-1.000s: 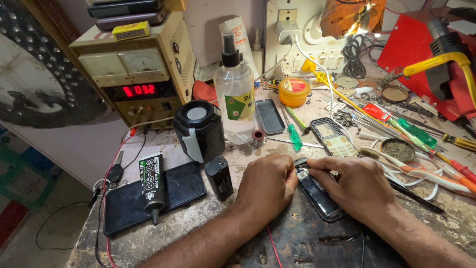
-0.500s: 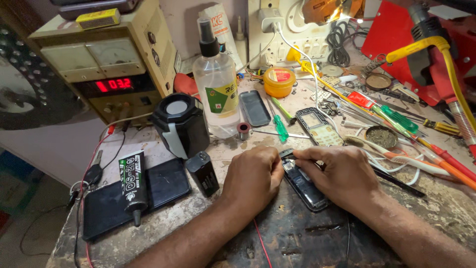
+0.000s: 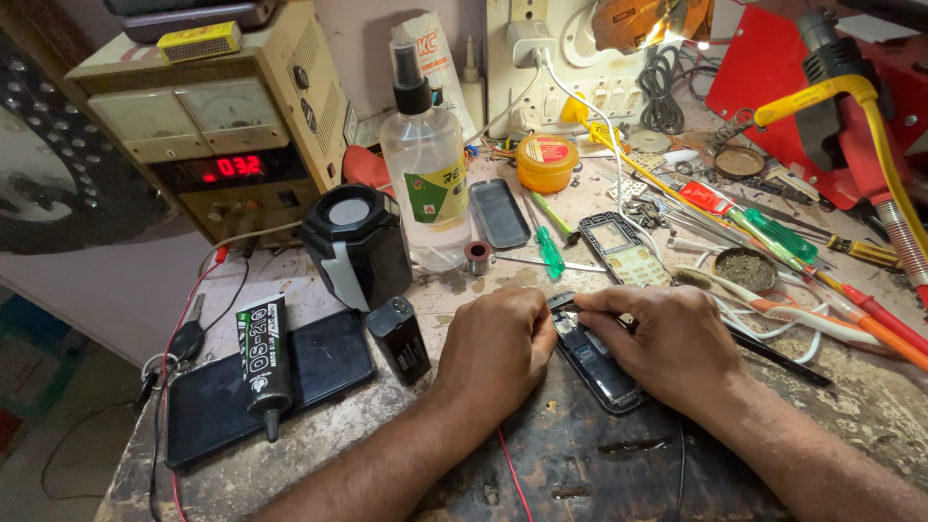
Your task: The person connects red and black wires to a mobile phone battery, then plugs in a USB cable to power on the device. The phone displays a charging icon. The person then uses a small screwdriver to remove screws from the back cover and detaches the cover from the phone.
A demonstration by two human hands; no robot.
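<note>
A small opened mobile phone body (image 3: 597, 365) lies on the worn workbench (image 3: 580, 464) between my two hands. My left hand (image 3: 495, 350) is curled against its left side, fingers closed on its upper edge. My right hand (image 3: 667, 340) rests over its right side, fingertips pinching the top end. What the fingertips hold there is hidden. A grey phone front cover (image 3: 624, 249) lies just beyond, next to a green screwdriver (image 3: 549, 249).
A bench power supply (image 3: 215, 135) with a red display stands at back left. In front of it are a black cube device (image 3: 356, 244), a clear spray bottle (image 3: 425, 179), a small battery (image 3: 399, 338), a dark tablet (image 3: 256, 389) with a glue tube (image 3: 265, 356). Screwdrivers (image 3: 773, 232) and wires crowd the right.
Both hands stay on the phone body with only slight finger shifts. The view has drifted, so the bench appears a little lower and closer.
</note>
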